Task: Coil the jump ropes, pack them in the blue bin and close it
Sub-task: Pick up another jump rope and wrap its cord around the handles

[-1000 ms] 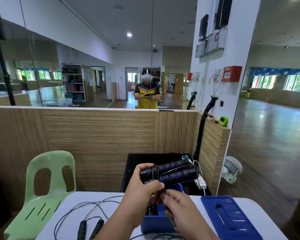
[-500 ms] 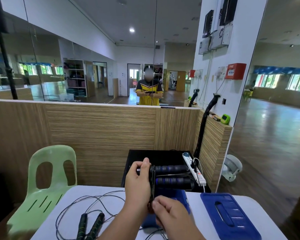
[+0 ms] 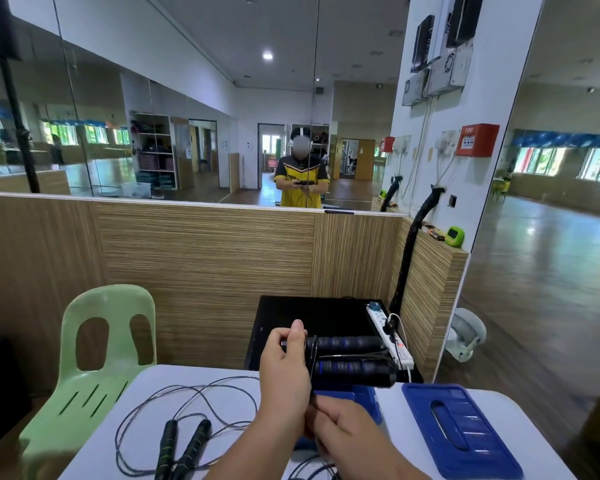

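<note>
My left hand grips the two black-and-blue handles of a jump rope side by side, pointing right, above the blue bin. My right hand pinches that rope's thin cord just below the left hand. The bin is mostly hidden behind my hands. Its blue lid lies flat on the white table to the right. A second jump rope with black handles lies loose and uncoiled on the table at the left.
A green plastic chair stands at the table's left. Behind the table sits a black box with a white power strip on it, backed by a wooden partition. A small fan stands on the floor at the right.
The handles have levelled out and dropped a little toward the bin. My right hand has slid down along the cord.
</note>
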Tool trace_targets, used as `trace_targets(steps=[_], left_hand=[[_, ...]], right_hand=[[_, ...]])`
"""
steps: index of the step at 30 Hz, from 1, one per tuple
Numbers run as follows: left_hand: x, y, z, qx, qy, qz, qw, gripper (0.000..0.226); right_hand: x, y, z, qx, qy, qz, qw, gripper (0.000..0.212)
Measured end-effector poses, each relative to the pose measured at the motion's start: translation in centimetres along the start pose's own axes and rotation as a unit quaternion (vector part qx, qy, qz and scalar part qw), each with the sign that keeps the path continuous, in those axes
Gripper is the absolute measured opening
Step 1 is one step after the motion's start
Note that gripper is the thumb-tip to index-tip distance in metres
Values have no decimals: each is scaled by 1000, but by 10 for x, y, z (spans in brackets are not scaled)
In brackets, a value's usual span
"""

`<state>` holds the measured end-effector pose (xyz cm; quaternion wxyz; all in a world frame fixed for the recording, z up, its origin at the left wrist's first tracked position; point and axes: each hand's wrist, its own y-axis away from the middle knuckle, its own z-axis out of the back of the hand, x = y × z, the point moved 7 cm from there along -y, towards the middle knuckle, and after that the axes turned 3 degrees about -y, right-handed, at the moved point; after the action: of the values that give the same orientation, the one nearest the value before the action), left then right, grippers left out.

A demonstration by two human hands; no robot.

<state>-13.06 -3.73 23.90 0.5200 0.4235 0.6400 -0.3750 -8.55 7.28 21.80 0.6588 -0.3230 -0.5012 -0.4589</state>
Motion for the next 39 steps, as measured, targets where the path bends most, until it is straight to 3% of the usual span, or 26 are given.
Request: trace_targets(steps=[6, 10, 16, 23, 32, 39], left_hand=[[5, 1, 1, 35, 18, 24, 999, 25], [6, 2, 1, 74, 21, 74, 994, 12], [4, 3, -7, 117, 30, 117, 986, 19], [-1, -2, -7, 95, 42, 117, 988, 25], [4, -5, -6, 33, 71, 71, 994, 36], [-21, -5, 0, 30, 0, -27, 999, 41]], right_hand=[[10, 3, 8, 33, 63, -2, 998, 43], [12, 1, 17, 69, 111, -14, 991, 36], [16, 1, 18, 98, 109, -18, 989, 32], [12, 0, 16, 74, 62, 2, 995, 34], [6, 1, 4, 54, -36, -25, 998, 39], [-7, -9, 19, 52, 86, -31, 994, 48]])
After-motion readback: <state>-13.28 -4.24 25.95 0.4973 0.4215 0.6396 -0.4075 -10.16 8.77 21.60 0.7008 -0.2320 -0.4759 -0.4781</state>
